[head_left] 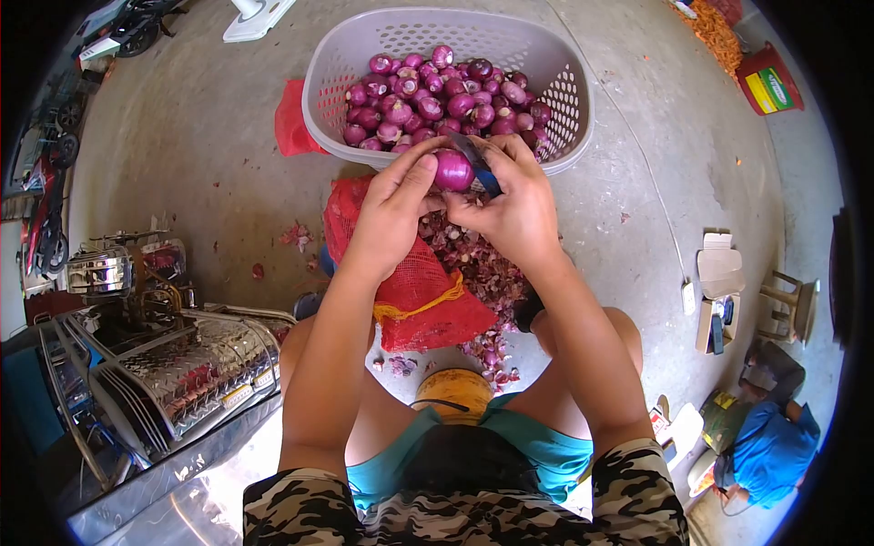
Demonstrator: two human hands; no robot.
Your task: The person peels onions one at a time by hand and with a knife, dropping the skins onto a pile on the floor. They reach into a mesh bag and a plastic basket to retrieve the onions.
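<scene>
My left hand (397, 207) is closed around a shiny purple-red onion (452, 170), holding it in front of the basket's near rim. In my right hand (514, 198) is a small knife (487, 177) with a dark blade and a blue handle; the blade lies against the onion's upper right side. Just beyond both hands stands a grey perforated plastic basket (583, 105) with many peeled red onions (428, 105) in it. Below the hands are a red mesh sack (428, 314) with a yellow tie and a heap of loose onion skins (469, 250).
A yellow bucket (451, 387) is between my legs. At left stands a chromed metal vehicle (200, 364). A white cable (637, 155) runs along the floor at right to a socket. Another person in a blue shirt (774, 450) is at lower right. A red bucket (769, 80) stands at upper right.
</scene>
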